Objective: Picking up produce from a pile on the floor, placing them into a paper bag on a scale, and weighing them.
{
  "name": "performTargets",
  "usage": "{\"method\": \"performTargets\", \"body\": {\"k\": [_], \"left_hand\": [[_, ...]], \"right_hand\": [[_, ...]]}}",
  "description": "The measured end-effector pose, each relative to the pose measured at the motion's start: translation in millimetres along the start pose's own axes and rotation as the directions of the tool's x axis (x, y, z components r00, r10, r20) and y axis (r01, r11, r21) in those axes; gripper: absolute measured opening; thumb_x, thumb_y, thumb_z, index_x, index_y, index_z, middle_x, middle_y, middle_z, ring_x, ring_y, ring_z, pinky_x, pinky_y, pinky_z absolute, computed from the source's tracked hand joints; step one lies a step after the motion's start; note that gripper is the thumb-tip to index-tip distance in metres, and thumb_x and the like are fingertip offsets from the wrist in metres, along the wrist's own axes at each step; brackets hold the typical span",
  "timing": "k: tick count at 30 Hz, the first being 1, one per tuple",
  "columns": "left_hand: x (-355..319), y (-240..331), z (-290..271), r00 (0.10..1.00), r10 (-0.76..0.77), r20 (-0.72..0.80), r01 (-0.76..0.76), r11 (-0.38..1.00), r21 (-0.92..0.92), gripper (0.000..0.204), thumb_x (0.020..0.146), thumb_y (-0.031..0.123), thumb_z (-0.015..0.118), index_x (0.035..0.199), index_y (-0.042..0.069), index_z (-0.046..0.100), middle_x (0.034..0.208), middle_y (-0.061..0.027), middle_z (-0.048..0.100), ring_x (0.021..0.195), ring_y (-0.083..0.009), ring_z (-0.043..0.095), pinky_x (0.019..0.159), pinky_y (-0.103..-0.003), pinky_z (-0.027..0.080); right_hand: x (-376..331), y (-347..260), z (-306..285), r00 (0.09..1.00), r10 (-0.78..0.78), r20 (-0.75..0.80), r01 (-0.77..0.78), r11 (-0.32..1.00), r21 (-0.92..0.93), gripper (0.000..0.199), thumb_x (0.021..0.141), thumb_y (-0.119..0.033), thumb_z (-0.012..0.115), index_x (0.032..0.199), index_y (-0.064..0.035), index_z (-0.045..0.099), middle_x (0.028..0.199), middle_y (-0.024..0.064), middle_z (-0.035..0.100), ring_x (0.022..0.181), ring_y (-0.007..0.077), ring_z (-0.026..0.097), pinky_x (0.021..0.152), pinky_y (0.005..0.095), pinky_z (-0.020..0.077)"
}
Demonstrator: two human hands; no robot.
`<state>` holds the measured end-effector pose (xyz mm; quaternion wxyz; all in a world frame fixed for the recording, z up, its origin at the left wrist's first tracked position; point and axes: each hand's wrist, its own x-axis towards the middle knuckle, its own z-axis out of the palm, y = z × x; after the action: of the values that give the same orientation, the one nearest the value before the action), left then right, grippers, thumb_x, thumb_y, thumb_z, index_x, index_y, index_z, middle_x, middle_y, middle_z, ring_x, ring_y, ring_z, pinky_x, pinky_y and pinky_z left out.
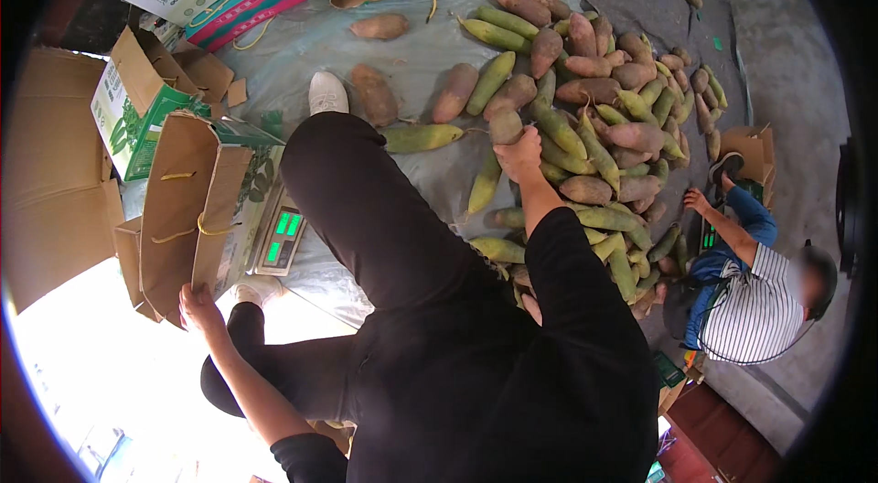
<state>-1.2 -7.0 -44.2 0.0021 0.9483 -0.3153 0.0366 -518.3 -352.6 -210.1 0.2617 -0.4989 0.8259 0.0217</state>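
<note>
Reaching out over the heap in the middle of the frame, the right hand (519, 156) has its fingers curled down around a brownish tuber (505, 125), gripping its lower end; the forearm runs bare from a black sleeve up toward the pile of brown and green tubers (594, 126) spread on the grey sheet (311, 48). Down at the lower left, the left hand (196, 307) has its fingers hooked closed over the bottom edge of an open cardboard carton (187, 209), the arm stretched straight out from the body. Just right of that carton sits a small scale with a green display (282, 238), beside a black-trousered leg (366, 199). At the right edge another person in a striped shirt (754, 305) crouches by the pile, one hand (695, 200) near the tubers.
</note>
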Motion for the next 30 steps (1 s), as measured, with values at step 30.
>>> {"method": "performTargets", "body": {"k": [30], "left_hand": [[-14.2, 17.3, -33.9, 0.993, -0.077, -0.092, 0.067, 0.992, -0.103, 0.006, 0.076, 0.015, 0.057, 0.080, 0.010, 0.059, 0.082, -0.0054, 0.058, 0.086, -0.0253, 0.054, 0.087, -0.041, 0.033]], "right_hand": [[-276.7, -377.2, -108.7, -0.155, -0.987, 0.047, 0.871, -0.114, 0.478, 0.073, 0.050, -0.022, 0.078, 0.113, -0.0016, 0.049, 0.105, 0.0165, 0.058, 0.099, 0.0267, 0.056, 0.086, 0.0338, 0.0432]]}}
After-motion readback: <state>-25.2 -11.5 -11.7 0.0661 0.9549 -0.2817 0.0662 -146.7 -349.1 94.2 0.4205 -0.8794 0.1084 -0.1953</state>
